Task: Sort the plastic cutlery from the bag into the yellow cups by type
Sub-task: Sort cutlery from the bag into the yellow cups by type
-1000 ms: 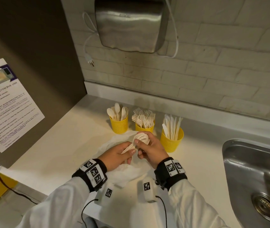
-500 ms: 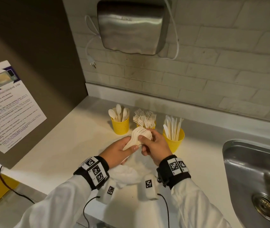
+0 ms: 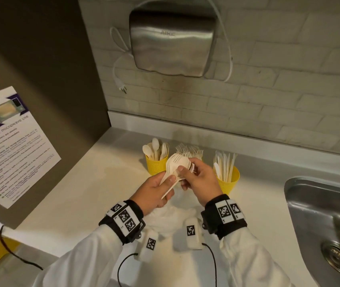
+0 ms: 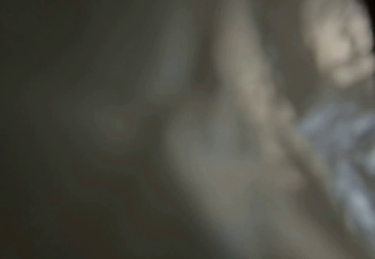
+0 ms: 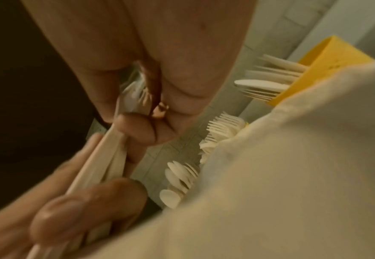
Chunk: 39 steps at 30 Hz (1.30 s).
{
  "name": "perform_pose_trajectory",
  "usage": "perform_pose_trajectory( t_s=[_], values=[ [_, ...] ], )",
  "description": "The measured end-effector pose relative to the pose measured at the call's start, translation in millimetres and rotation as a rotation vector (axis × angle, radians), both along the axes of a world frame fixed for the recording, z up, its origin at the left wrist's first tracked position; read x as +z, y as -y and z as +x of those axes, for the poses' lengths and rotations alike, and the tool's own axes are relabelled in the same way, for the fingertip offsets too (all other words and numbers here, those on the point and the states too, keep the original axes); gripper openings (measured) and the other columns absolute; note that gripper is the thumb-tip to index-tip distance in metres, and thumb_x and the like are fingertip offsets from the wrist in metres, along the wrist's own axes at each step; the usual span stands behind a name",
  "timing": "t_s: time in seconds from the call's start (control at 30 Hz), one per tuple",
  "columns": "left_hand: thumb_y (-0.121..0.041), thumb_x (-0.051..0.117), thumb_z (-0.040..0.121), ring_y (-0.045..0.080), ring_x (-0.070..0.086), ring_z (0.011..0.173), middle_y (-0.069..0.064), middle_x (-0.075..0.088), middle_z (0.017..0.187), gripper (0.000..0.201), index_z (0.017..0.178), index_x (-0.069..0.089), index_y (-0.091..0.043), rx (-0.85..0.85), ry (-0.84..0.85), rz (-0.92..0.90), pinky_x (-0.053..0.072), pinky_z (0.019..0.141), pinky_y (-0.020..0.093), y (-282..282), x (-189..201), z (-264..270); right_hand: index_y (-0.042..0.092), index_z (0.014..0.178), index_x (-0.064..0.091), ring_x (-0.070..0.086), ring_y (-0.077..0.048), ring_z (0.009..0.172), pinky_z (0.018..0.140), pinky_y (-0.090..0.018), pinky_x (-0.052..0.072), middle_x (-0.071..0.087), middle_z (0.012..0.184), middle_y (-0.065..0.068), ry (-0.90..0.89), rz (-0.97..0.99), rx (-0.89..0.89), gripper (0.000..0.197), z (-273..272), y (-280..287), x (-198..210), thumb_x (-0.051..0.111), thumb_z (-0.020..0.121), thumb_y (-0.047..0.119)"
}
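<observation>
Both hands hold a stacked bunch of cream plastic spoons (image 3: 175, 165) above the counter, in front of the cups. My left hand (image 3: 156, 191) grips the handles (image 5: 106, 157); my right hand (image 3: 196, 179) pinches the bowls from the right. Behind them stand three yellow cups: the left cup (image 3: 156, 166) with spoons (image 5: 177, 178), the middle one almost hidden behind the bunch with forks (image 3: 190, 151) showing, the right cup (image 3: 228, 181) with knives (image 3: 225, 164). The crumpled clear bag (image 3: 171, 216) lies under my wrists. The left wrist view is a blur.
A steel sink (image 3: 326, 220) sits at the right of the white counter (image 3: 82, 195). A metal hand dryer (image 3: 171, 40) hangs on the brick wall, its plug (image 3: 123, 88) dangling. A microwave notice (image 3: 9, 146) is on the dark panel at left.
Both hands have lifted the spoon bunch up and away from the bag, toward the cups. The bunch now stands in front of the middle cup.
</observation>
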<state>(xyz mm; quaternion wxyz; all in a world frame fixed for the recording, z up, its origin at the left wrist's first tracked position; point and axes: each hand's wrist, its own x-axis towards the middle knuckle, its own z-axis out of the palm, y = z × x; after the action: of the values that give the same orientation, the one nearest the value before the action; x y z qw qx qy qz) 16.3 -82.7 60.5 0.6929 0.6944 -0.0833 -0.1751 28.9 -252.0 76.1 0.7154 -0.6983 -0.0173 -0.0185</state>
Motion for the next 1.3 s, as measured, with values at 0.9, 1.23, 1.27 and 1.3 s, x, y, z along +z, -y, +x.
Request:
perform_pose_trajectory(
  t_s=[0.9,1.23,1.27,1.3],
  values=[
    [-0.039,0.049,0.107,0.009,0.05,0.047,-0.002,0.062,0.066,0.018,0.119,0.06,-0.031,0.257,0.135,0.08,0.039,0.041,0.026,-13.1,4.1,14.2,0.019,0.117,0.063,0.07,-0.015,0.054,0.052,-0.034,0.059,0.073,0.087,-0.002,0.108,-0.345,-0.193,0.028,13.1,-36.7,10.5,0.075,0.092,0.023],
    [-0.038,0.056,0.105,0.005,0.048,0.047,-0.005,0.055,0.061,0.02,0.114,0.068,-0.025,0.289,0.12,0.035,0.036,0.041,0.024,-14.8,0.0,22.8,0.011,0.118,0.066,0.067,-0.022,0.058,0.06,-0.034,0.059,0.073,0.089,-0.009,0.05,-0.098,-0.029,0.025,15.0,-27.0,10.8,0.072,0.094,0.01],
    [-0.038,0.056,0.105,0.005,0.047,0.047,-0.003,0.055,0.061,0.02,0.112,0.068,-0.025,0.297,0.12,0.032,0.036,0.04,0.024,-14.7,0.1,22.7,0.01,0.118,0.066,0.068,-0.023,0.059,0.061,-0.034,0.06,0.074,0.09,-0.009,0.043,-0.073,-0.028,0.026,14.2,-27.2,12.0,0.072,0.093,0.009],
    [-0.038,0.056,0.105,0.006,0.046,0.046,-0.002,0.055,0.061,0.019,0.109,0.068,-0.024,0.306,0.118,0.022,0.035,0.04,0.024,-14.6,0.4,22.2,0.01,0.119,0.066,0.069,-0.023,0.061,0.062,-0.033,0.061,0.075,0.092,-0.01,0.035,-0.049,-0.028,0.027,13.5,-27.5,13.4,0.072,0.093,0.009]
  ],
)
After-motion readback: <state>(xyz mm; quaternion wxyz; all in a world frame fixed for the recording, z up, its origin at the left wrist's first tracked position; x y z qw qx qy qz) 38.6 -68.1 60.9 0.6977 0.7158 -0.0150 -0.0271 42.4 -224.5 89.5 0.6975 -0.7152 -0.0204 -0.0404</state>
